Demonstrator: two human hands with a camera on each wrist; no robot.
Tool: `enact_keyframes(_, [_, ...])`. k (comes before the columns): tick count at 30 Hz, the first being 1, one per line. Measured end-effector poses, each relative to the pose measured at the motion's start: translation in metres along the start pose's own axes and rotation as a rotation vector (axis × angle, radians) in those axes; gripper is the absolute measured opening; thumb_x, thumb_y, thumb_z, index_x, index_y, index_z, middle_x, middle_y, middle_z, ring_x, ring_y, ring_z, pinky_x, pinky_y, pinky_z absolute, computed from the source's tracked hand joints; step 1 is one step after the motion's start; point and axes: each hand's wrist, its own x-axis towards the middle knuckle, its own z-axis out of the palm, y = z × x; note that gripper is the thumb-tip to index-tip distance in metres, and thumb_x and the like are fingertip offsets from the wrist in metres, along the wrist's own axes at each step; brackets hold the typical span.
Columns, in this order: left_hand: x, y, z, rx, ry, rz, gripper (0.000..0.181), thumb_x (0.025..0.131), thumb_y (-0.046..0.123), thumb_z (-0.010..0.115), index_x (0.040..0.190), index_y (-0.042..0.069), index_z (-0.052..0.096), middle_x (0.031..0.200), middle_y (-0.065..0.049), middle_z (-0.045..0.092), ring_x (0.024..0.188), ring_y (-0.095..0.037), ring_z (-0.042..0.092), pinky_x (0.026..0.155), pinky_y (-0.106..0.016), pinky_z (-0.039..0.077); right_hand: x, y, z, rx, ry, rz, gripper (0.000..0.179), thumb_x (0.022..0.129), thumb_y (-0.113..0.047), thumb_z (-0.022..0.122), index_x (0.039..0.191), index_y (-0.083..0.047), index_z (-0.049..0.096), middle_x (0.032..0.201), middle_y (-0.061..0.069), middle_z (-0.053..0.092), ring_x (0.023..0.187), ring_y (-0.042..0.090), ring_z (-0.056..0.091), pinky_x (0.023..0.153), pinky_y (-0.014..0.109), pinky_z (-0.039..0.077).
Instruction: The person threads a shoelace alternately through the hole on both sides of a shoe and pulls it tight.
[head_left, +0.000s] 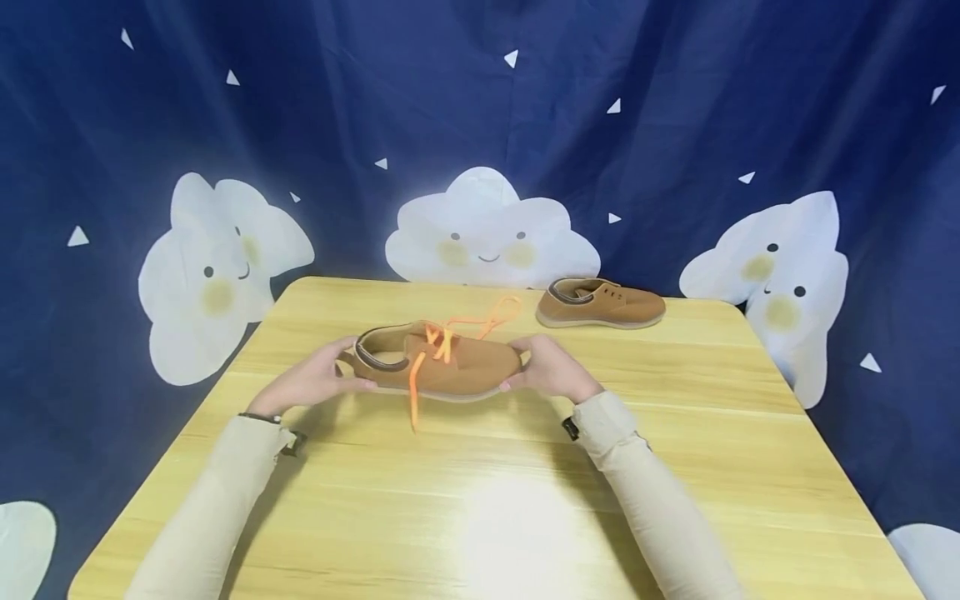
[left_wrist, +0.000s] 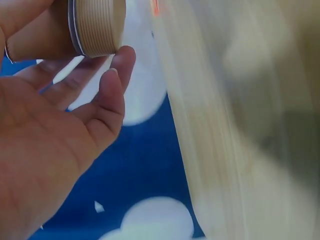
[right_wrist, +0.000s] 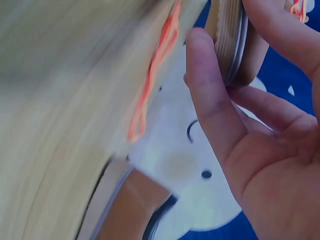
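Between both hands is a brown shoe (head_left: 483, 367), toe to the right, held above the tabletop. My left hand (head_left: 315, 379) grips its heel, and the left wrist view shows the heel (left_wrist: 42, 37) between thumb and fingers. At the other end my right hand (head_left: 553, 367) grips the toe (right_wrist: 255, 57), with thumb and fingers around the sole's edge. An orange shoelace (head_left: 414, 392) runs through the upper eyelets. One end hangs down the near side; the other trails off toward the back right in a loop (right_wrist: 150, 85).
A second brown shoe (head_left: 611, 308), with no lace visible in its eyelets, rests at the table's back edge, right of centre. Beneath the hands lies a light wooden table (head_left: 390, 508). Behind it hangs a dark blue curtain (head_left: 645, 167) printed with smiling clouds.
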Motion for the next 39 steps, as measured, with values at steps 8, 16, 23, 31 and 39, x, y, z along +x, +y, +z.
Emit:
enact_keyframes(8, [-0.014, -0.038, -0.027, 0.017, 0.042, -0.009, 0.063, 0.091, 0.03, 0.081, 0.144, 0.012, 0.053, 0.141, -0.016, 0.06, 0.122, -0.038, 0.061, 0.088, -0.037, 0.054, 0.042, -0.025, 0.034, -0.018, 0.05, -0.014, 0.05, 0.075, -0.009, 0.091, 0.12, -0.002, 0.072, 0.118, 0.012, 0.076, 0.107, 0.026, 0.069, 0.101, 0.042, 0.054])
enact_keyframes(16, [-0.027, -0.077, -0.039, 0.029, 0.069, -0.02, 0.063, 0.091, 0.023, 0.08, 0.145, 0.007, 0.052, 0.139, -0.018, 0.061, 0.121, -0.037, 0.063, 0.098, -0.042, 0.052, 0.068, -0.034, 0.075, 0.117, 0.014, 0.05, 0.049, 0.077, -0.001, 0.087, 0.123, 0.003, 0.069, 0.117, 0.016, 0.075, 0.106, 0.029, 0.07, 0.102, 0.042, 0.055])
enact_keyframes(23, [-0.032, -0.083, -0.037, -0.015, 0.044, -0.048, 0.059, 0.092, 0.019, 0.079, 0.14, -0.002, 0.052, 0.127, -0.02, 0.064, 0.114, -0.032, 0.068, 0.089, -0.023, 0.054, 0.071, -0.031, 0.09, 0.166, -0.003, 0.092, 0.04, 0.08, -0.002, 0.085, 0.118, 0.001, 0.071, 0.116, 0.014, 0.076, 0.107, 0.029, 0.072, 0.103, 0.044, 0.056])
enact_keyframes(31, [-0.031, -0.08, -0.036, -0.1, -0.015, -0.084, 0.063, 0.092, 0.016, 0.077, 0.145, -0.003, 0.047, 0.128, -0.024, 0.063, 0.113, -0.032, 0.07, 0.092, -0.027, 0.055, 0.068, -0.022, 0.09, 0.152, -0.012, 0.085, 0.038, 0.082, -0.005, 0.086, 0.117, -0.001, 0.071, 0.114, 0.013, 0.076, 0.097, 0.026, 0.071, 0.093, 0.04, 0.058])
enact_keyframes(39, [-0.033, -0.041, -0.056, 0.152, 0.128, -0.085, 0.081, 0.084, -0.01, 0.064, 0.155, -0.012, 0.027, 0.153, -0.043, 0.031, 0.129, -0.065, 0.043, 0.1, -0.074, 0.044, 0.049, -0.016, 0.066, 0.092, 0.012, 0.102, 0.062, 0.091, -0.018, 0.079, 0.143, 0.005, 0.055, 0.143, 0.024, 0.061, 0.133, 0.041, 0.059, 0.115, 0.052, 0.046])
